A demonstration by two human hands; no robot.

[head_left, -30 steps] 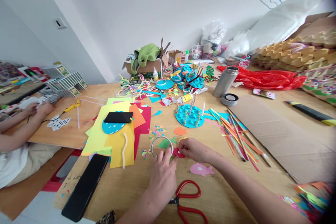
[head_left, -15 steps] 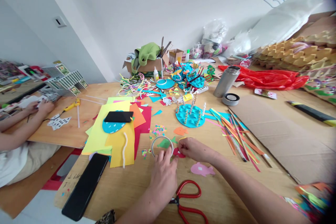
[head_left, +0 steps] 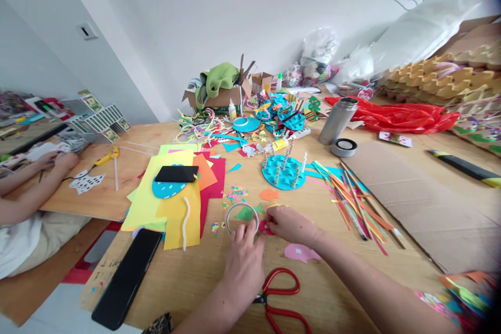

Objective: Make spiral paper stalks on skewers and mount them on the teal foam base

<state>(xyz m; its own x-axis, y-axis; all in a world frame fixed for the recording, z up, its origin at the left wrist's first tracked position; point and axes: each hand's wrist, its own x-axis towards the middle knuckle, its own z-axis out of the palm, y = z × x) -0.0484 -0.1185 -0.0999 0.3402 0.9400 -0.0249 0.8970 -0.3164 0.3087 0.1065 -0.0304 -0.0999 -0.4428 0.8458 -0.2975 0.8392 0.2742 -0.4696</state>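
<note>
My left hand has its fingers closed on the near rim of a white roll of tape, which stands tilted on its edge. Just right of it, my right hand is closed in a pinch at a small red paper cutout; its fingertips are partly hidden. Behind the roll lies a green paper cutout. An orange paper fish is farther back, and a pink paper fish with a white square rests below my right wrist. Red-handled scissors lie near my left forearm.
Coloured paper sheets, a phone and a larger black device lie left. Behind stands a blue disc with twisted posts. A steel flask, paper strips and cardboard are right. Another person's hands work far left.
Both hands stay almost in place. My right hand has shifted very slightly over the red cutout; the tape roll has not visibly moved.
</note>
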